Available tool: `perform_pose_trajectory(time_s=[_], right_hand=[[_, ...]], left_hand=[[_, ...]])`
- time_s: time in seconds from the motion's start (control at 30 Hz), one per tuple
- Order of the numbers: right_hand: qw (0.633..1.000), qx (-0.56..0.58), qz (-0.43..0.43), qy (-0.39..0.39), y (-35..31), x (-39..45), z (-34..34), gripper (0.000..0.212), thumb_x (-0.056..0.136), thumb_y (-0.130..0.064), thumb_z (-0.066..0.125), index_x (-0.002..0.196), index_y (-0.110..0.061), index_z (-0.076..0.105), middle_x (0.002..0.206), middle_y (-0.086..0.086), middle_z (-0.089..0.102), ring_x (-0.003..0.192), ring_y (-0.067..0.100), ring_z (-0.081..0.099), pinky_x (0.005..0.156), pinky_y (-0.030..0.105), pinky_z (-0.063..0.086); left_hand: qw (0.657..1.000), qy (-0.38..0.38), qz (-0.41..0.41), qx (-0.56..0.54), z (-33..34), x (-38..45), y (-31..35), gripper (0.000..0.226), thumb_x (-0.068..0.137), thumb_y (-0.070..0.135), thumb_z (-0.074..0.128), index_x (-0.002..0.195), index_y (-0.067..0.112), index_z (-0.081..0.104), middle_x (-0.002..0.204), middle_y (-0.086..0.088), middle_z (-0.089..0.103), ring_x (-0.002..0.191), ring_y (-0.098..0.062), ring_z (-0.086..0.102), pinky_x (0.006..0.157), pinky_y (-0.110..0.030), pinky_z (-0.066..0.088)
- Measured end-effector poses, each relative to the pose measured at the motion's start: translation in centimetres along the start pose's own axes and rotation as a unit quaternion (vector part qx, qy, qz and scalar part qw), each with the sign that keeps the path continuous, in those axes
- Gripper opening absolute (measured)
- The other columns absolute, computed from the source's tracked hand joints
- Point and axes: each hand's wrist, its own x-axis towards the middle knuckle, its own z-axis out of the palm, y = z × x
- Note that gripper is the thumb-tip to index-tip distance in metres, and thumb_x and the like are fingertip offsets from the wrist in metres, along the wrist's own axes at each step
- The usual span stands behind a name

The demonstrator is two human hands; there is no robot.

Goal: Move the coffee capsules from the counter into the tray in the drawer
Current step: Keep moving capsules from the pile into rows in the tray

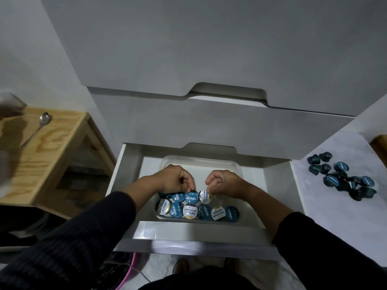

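A clear plastic tray (201, 162) sits inside the open white drawer (129, 174). Its near half holds several capsules with blue or white foil lids (209, 212). My left hand (173, 178) pinches a blue-lidded capsule (191, 198) in the tray's second row. Beside it, my right hand (225, 183) pinches a white-lidded capsule (205, 196). Both capsules are down at the level of the others. A pile of several dark blue capsules (343, 177) lies on the white counter (326, 206) at the right.
A wooden stool (50, 147) with a metal spoon (37, 128) on it stands left of the drawer. Closed white drawer fronts (209, 122) rise behind the open one. The tray's far half is bare. A pink cable (130, 273) lies on the floor below.
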Motion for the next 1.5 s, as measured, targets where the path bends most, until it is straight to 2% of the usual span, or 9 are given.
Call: perform_pose_trajectory(time_s=[0.33, 0.5, 0.63, 0.77, 0.93, 1.07, 1.23, 1.37, 1.5], right_hand=[[0.947, -0.266, -0.066, 0.167, -3.3, -2.5, 2.8, 0.038, 0.096, -0.028, 0.038, 0.128, -0.011, 0.049, 0.132, 0.010, 0.050, 0.118, 0.025, 0.048, 0.096, 0.032, 0.040], [0.896, -0.327, -0.117, 0.278, -3.9, -4.3, 4.0, 0.040, 0.095, -0.030, 0.031, 0.123, -0.009, 0.052, 0.126, 0.007, 0.053, 0.118, 0.023, 0.047, 0.093, 0.031, 0.040], [0.878, -0.299, -0.129, 0.351, -3.9, -5.9, 4.4, 0.038, 0.082, -0.030, 0.039, 0.090, -0.008, 0.069, 0.089, 0.008, 0.069, 0.083, 0.025, 0.067, 0.064, 0.028, 0.055], [0.866, -0.306, -0.117, 0.377, -3.0, -7.8, 3.1, 0.037, 0.079, -0.033, 0.037, 0.082, -0.014, 0.069, 0.080, 0.002, 0.069, 0.073, 0.019, 0.067, 0.055, 0.021, 0.052], [0.874, -0.279, -0.101, 0.385, 0.1, -10.0, -0.9, 0.056, 0.087, -0.040, 0.022, 0.115, -0.009, 0.059, 0.110, 0.011, 0.063, 0.102, 0.027, 0.060, 0.082, 0.033, 0.051], [0.842, -0.270, -0.123, 0.451, 4.6, -12.3, -6.2, 0.040, 0.086, -0.031, 0.036, 0.101, -0.007, 0.065, 0.093, 0.011, 0.067, 0.086, 0.026, 0.065, 0.068, 0.028, 0.054], [0.806, -0.295, -0.127, 0.497, 12.8, -15.1, -13.1, 0.019, 0.086, -0.010, 0.050, 0.086, 0.001, 0.065, 0.082, 0.014, 0.068, 0.074, 0.028, 0.062, 0.057, 0.031, 0.053], [0.852, -0.282, -0.077, 0.435, 19.3, -16.6, -17.9, 0.013, 0.070, 0.012, 0.059, 0.061, 0.002, 0.059, 0.072, 0.018, 0.067, 0.061, 0.031, 0.061, 0.047, 0.029, 0.051], [0.880, -0.205, 0.043, 0.426, 25.2, -17.2, -20.7, 0.023, 0.086, -0.010, 0.053, 0.105, 0.000, 0.060, 0.104, 0.016, 0.062, 0.093, 0.030, 0.060, 0.077, 0.035, 0.049]], left_hand=[[0.972, 0.169, -0.122, 0.107, 1.3, -2.8, 3.1, 0.035, 0.093, 0.023, 0.044, 0.125, 0.012, 0.051, 0.125, -0.011, 0.058, 0.111, -0.027, 0.056, 0.092, -0.033, 0.047], [0.926, 0.315, -0.132, 0.163, 3.9, -4.7, 6.1, 0.031, 0.093, 0.023, 0.046, 0.117, 0.006, 0.054, 0.117, -0.011, 0.060, 0.112, -0.025, 0.054, 0.086, -0.030, 0.046], [0.901, 0.374, -0.100, 0.196, 4.7, -6.2, 8.7, 0.023, 0.068, 0.023, 0.077, 0.085, 0.011, 0.066, 0.082, -0.005, 0.068, 0.080, -0.018, 0.065, 0.062, -0.018, 0.049], [0.911, 0.377, -0.089, 0.145, 5.8, -5.8, 10.6, 0.035, 0.097, 0.026, 0.037, 0.127, 0.011, 0.045, 0.127, -0.008, 0.053, 0.121, -0.022, 0.045, 0.097, -0.028, 0.039], [0.907, 0.406, -0.052, 0.102, 7.3, -2.6, 14.4, 0.033, 0.093, 0.024, 0.047, 0.121, 0.009, 0.055, 0.115, -0.014, 0.062, 0.112, -0.028, 0.054, 0.088, -0.036, 0.048], [0.905, 0.416, 0.010, 0.092, 9.1, 1.4, 19.7, 0.022, 0.088, 0.018, 0.054, 0.105, 0.007, 0.062, 0.094, -0.015, 0.066, 0.093, -0.032, 0.061, 0.074, -0.034, 0.052], [0.919, 0.389, 0.055, 0.044, 13.2, 6.8, 27.7, 0.027, 0.093, 0.021, 0.046, 0.114, 0.012, 0.059, 0.106, -0.010, 0.065, 0.101, -0.027, 0.057, 0.087, -0.032, 0.045], [0.936, 0.349, 0.045, -0.017, 17.2, 11.3, 32.2, 0.030, 0.094, 0.023, 0.044, 0.120, 0.014, 0.057, 0.116, -0.006, 0.063, 0.110, -0.022, 0.054, 0.093, -0.028, 0.039], [0.953, 0.293, -0.012, -0.077, 21.4, 16.3, 33.4, 0.027, 0.092, 0.021, 0.048, 0.114, 0.012, 0.060, 0.109, -0.010, 0.066, 0.100, -0.024, 0.059, 0.086, -0.028, 0.041]])
